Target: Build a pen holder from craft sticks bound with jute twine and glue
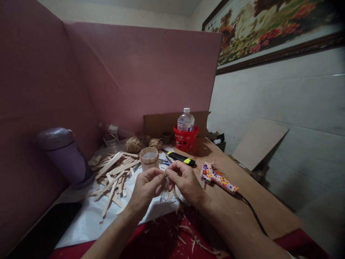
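Observation:
My left hand and my right hand meet at the fingertips over the front of the white sheet. Both are pinched closed, and whatever lies between the fingertips is too small to make out. Just behind them stands a round cup with a wooden rim. Flat wooden sticks lie in a loose pile to the left. Behind my right hand is a black and yellow utility knife. A flower-patterned glue gun rests on the brown board to the right.
A red bucket holds a plastic bottle at the back. Balls of twine sit behind the cup. A purple flask and a dark flat object are at left. A black cord runs from the glue gun.

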Motion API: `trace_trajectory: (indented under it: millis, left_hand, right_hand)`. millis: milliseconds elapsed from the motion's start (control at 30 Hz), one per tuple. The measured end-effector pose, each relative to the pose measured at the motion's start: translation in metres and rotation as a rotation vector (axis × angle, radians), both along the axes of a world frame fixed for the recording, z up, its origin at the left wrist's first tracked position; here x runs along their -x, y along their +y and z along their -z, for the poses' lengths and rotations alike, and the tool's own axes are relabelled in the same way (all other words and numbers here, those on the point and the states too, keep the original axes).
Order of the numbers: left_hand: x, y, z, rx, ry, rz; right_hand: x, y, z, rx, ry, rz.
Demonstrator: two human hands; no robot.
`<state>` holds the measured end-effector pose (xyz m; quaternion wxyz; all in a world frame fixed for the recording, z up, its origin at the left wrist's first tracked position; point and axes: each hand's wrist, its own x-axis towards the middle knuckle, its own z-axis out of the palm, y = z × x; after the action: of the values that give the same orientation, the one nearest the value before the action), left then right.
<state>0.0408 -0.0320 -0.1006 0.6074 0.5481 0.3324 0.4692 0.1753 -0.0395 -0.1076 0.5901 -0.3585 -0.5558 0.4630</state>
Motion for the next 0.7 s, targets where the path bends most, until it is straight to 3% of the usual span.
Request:
trace_trajectory:
  millis: [700]
  left_hand:
    - [-0.001, -0.0005, 0.0006, 0.013, 0.01, -0.063]
  right_hand:
    - [0.002, -0.0035, 0.0022, -0.012, -0.055, -0.022]
